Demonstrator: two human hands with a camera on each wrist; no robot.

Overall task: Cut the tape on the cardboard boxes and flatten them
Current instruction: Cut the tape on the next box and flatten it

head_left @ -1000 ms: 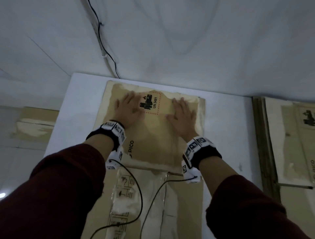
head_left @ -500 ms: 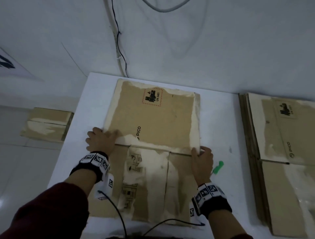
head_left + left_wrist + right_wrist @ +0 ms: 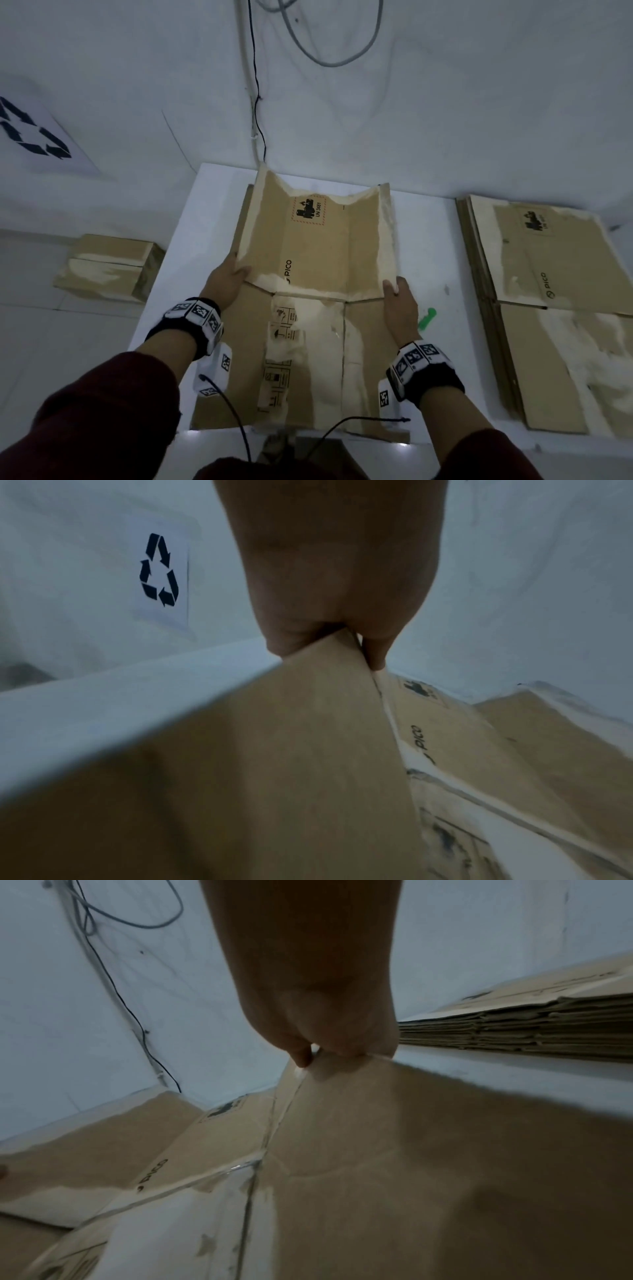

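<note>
A person in dark red sleeves stands at a white table (image 3: 212, 212) with a flattened cardboard box (image 3: 318, 359) spread between both hands. The left hand (image 3: 224, 281) pinches the box's left edge, thumb on top and fingers underneath. The right hand (image 3: 400, 308) pinches the right edge the same way, thumb over the cardboard. Between the hands, the far panel (image 3: 318, 246) of the box is lifted off the table and sags in the middle; it carries a red-bordered hazard label (image 3: 308, 212) and the word PICO. The near part of the box lies flat by the wrists, streaked with pale torn patches. Just right of the right hand, a small green tool (image 3: 426, 318) lies on the table, partly hidden. Farther right sits a stack of flattened boxes (image 3: 534, 291). Well left of the left hand, a closed cardboard box (image 3: 106, 265) rests on the floor
</note>
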